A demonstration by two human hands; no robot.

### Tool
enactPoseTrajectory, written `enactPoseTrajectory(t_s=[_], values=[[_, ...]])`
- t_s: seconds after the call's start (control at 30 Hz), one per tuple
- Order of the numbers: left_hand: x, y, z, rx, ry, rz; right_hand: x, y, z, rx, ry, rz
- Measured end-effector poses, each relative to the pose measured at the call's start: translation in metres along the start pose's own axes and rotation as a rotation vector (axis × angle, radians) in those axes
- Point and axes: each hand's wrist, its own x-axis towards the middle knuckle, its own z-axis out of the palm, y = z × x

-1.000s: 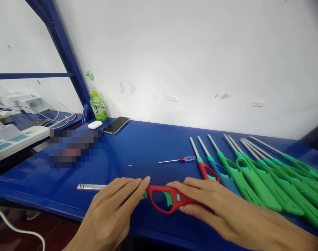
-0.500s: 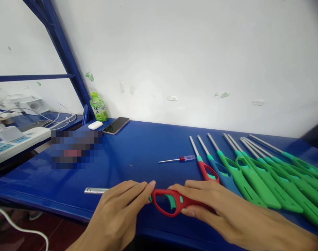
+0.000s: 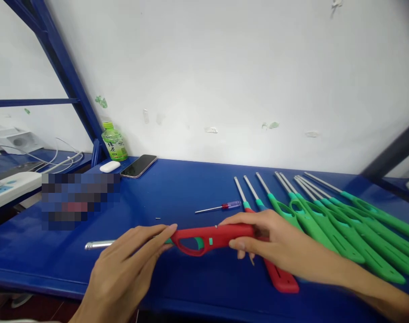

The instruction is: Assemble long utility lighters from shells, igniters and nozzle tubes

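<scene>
A red lighter (image 3: 221, 235) with a teal trigger lies sideways across both hands above the blue table. My left hand (image 3: 130, 258) is wrapped round its neck, and the metal tube sticks out to the left past my knuckles. My right hand (image 3: 263, 235) pinches the handle end between thumb and fingers. Below those fingers a small thin pointed piece shows, too little to name. Another red lighter (image 3: 281, 278) rests on the table, partly behind my right hand. A screwdriver (image 3: 229, 205) with a clear purple and red handle lies beyond, and a tiny metal pin (image 3: 158, 218) is left of it.
Several green lighters (image 3: 349, 224) fan out at the right, beside a partly covered blue one (image 3: 260, 204). At the back left are a phone (image 3: 139, 166), a white case (image 3: 110, 167) and a green bottle (image 3: 115, 142). A white power strip (image 3: 19, 186) sits far left.
The held red lighter has been turned so more of its handle shows. My right hand has moved further along the handle. The head view has shifted to the right.
</scene>
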Motion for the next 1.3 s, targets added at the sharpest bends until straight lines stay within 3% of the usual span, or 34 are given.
enactPoseTrajectory(t_s=[0.07,0.2,0.4,0.6,0.87,1.07,1.3], values=[[-0.002,0.002,0.001,0.001,-0.020,-0.014,0.001,0.002,-0.001,0.016,0.037,-0.019],[-0.004,0.008,-0.001,0.019,-0.113,-0.054,-0.003,0.007,0.003,-0.158,0.161,-0.146],[0.003,0.012,0.001,0.016,-0.130,-0.028,-0.004,0.014,0.015,-0.216,0.212,-0.337],[0.002,0.014,0.010,-0.021,-0.137,0.035,-0.005,0.018,0.024,-0.364,0.188,-0.370],[0.005,0.025,0.005,-0.039,-0.196,0.061,-0.007,0.023,0.026,-0.432,0.083,-0.448],[0.000,0.024,0.007,0.092,-0.105,0.094,-0.010,0.013,0.027,-0.511,0.029,-0.301],[-0.001,0.027,0.009,-0.041,-0.242,-0.057,-0.008,0.015,0.032,-0.470,0.091,-0.243]])
